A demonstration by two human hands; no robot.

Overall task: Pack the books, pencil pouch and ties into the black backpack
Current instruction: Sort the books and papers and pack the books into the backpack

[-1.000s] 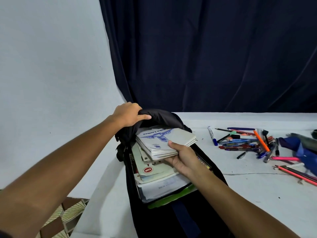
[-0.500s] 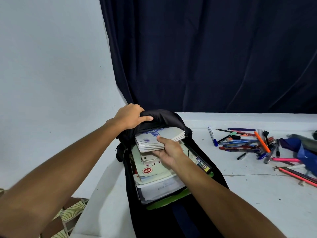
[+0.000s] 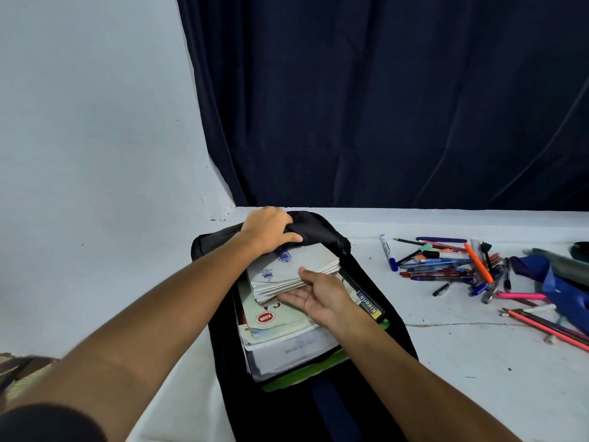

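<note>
The black backpack (image 3: 322,231) lies open on the white table, its mouth facing me. My left hand (image 3: 267,228) grips the top flap and holds it up. A thin stack of white exercise books (image 3: 296,266) sits partly under the flap, on top of larger books (image 3: 287,342) lying in the bag. My right hand (image 3: 318,296) rests palm up against the near edge of the thin stack, thumb on top and fingers spread. At the right edge lies a blue pencil pouch (image 3: 561,285).
Several loose pens, markers and pencils (image 3: 452,266) are scattered on the table (image 3: 446,362) to the right of the bag. A dark curtain hangs behind the table and a pale wall stands at the left. Patterned floor shows at bottom left.
My right hand has pushed the thin stack of books further in under the flap, then loosened its hold and turned palm up. My left hand stayed on the flap.
</note>
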